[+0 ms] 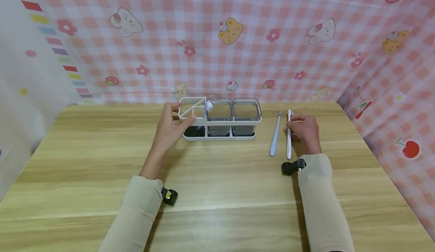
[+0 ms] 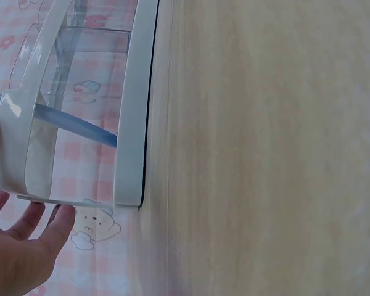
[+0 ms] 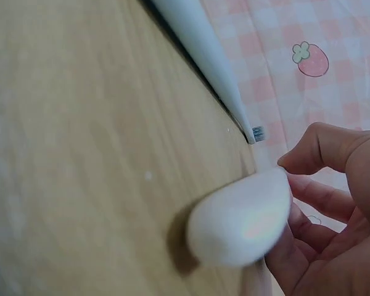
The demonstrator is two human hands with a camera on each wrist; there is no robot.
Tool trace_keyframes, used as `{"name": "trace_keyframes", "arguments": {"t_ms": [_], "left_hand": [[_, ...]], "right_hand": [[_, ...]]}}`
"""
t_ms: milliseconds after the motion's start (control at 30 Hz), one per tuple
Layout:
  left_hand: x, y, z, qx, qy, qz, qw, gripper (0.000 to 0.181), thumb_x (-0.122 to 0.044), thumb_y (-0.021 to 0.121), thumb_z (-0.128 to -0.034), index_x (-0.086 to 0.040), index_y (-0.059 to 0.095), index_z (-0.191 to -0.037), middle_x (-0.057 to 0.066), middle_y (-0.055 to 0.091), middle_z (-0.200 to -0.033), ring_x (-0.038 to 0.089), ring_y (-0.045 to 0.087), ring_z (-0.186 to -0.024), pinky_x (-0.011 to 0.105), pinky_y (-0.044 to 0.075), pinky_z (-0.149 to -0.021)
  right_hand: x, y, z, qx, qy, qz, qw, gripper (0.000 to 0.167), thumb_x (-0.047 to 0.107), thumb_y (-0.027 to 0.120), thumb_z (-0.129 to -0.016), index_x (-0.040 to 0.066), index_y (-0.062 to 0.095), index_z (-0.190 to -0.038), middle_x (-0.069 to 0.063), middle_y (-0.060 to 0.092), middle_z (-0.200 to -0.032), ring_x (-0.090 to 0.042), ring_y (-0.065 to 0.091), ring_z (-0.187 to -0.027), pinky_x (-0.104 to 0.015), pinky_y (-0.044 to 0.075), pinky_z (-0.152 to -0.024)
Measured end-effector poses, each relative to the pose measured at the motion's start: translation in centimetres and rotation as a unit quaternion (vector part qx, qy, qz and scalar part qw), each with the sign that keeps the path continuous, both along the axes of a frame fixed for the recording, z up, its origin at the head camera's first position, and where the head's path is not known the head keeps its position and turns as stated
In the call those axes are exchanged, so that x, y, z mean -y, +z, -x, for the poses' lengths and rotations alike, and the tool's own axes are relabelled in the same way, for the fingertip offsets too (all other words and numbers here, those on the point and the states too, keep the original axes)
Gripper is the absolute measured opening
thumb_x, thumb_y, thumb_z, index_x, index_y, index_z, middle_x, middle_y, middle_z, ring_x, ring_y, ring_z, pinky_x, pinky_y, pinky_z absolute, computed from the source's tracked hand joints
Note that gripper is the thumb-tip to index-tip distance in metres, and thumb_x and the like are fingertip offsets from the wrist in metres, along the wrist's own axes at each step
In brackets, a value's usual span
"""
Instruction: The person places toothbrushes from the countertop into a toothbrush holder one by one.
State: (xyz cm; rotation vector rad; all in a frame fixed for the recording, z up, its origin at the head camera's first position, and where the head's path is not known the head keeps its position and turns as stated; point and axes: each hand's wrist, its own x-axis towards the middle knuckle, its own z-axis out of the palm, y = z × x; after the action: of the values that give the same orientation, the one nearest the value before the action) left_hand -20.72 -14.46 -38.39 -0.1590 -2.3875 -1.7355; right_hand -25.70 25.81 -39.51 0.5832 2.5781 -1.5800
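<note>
A white toothbrush holder [image 1: 234, 123] with a divided section on its left and two clear cups stands on the table. My left hand [image 1: 170, 125] grips its left end, thumb in front and fingers behind. One toothbrush [image 2: 80, 126] stands tilted in the divided section; its bristled head shows above the rim in the head view. To the right, my right hand [image 1: 304, 129] pinches a white toothbrush [image 1: 289, 142] between thumb and fingers, low over the table. Beside it lies a light blue toothbrush [image 1: 275, 136]. In the right wrist view the white handle's end [image 3: 237, 222] looms large.
The wooden table [image 1: 217, 199] runs back to a pink checked cloth [image 1: 204, 63] with cartoon prints. More cloth hangs at both sides. A small black camera sits at each wrist, next to the light sleeves [image 1: 323, 191].
</note>
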Motion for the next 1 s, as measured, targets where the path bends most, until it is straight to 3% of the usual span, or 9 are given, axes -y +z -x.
{"name": "trace_keyframes", "arguments": {"t_ms": [267, 467, 700, 900, 1000], "left_hand": [[-0.1, -0.1, -0.1, 0.004, 0.005, 0.005, 1.0000, 0.063, -0.028, 0.076, -0.0912, 0.000, 0.043, -0.137, 0.020, 0.049, -0.126, 0.035, 0.056, -0.107, 0.046, 0.051, -0.091], [-0.1, -0.1, -0.1, 0.002, 0.004, 0.005, 1.0000, 0.064, -0.028, 0.075, -0.0916, 0.001, 0.042, -0.138, 0.021, 0.049, -0.127, 0.036, 0.055, -0.108, 0.046, 0.051, -0.091], [-0.2, 0.1, 0.1, 0.001, 0.005, 0.004, 1.0000, 0.064, -0.027, 0.075, -0.0917, 0.003, 0.042, -0.138, 0.021, 0.049, -0.127, 0.037, 0.055, -0.108, 0.046, 0.051, -0.091], [-0.2, 0.2, 0.0, 0.003, 0.008, 0.006, 1.0000, 0.064, -0.026, 0.075, -0.0916, 0.002, 0.042, -0.139, 0.021, 0.049, -0.127, 0.035, 0.056, -0.107, 0.045, 0.051, -0.090], [-0.3, 0.2, -0.1, 0.004, 0.007, 0.004, 1.0000, 0.064, -0.026, 0.075, -0.0915, 0.003, 0.042, -0.139, 0.021, 0.049, -0.127, 0.036, 0.056, -0.107, 0.045, 0.051, -0.090]], "right_hand": [[-0.4, -0.2, -0.1, -0.007, -0.025, 0.014, 0.9996, 0.041, 0.011, 0.067, -0.091, -0.001, 0.063, -0.130, -0.003, 0.066, -0.092, -0.006, 0.064, -0.065, -0.026, 0.059, -0.063], [-0.4, 0.4, -0.2, -0.045, -0.031, -0.019, 0.9983, 0.035, 0.012, 0.066, -0.091, -0.003, 0.065, -0.122, 0.002, 0.062, -0.084, -0.004, 0.059, -0.063, -0.023, 0.055, -0.060], [0.0, 1.7, -0.3, -0.068, -0.044, 0.055, 0.9952, 0.023, 0.010, 0.063, -0.096, 0.000, 0.058, -0.116, -0.004, 0.053, -0.093, -0.009, 0.057, -0.068, -0.028, 0.059, -0.061], [0.4, 2.6, -0.4, -0.089, -0.051, 0.048, 0.9936, 0.019, 0.013, 0.062, -0.097, 0.003, 0.058, -0.113, -0.005, 0.051, -0.096, -0.011, 0.057, -0.079, -0.033, 0.061, -0.072], [0.6, 3.0, -0.6, -0.108, -0.051, 0.054, 0.9914, 0.015, 0.011, 0.061, -0.097, 0.004, 0.058, -0.110, -0.004, 0.051, -0.094, -0.010, 0.057, -0.079, -0.032, 0.060, -0.071]]}}
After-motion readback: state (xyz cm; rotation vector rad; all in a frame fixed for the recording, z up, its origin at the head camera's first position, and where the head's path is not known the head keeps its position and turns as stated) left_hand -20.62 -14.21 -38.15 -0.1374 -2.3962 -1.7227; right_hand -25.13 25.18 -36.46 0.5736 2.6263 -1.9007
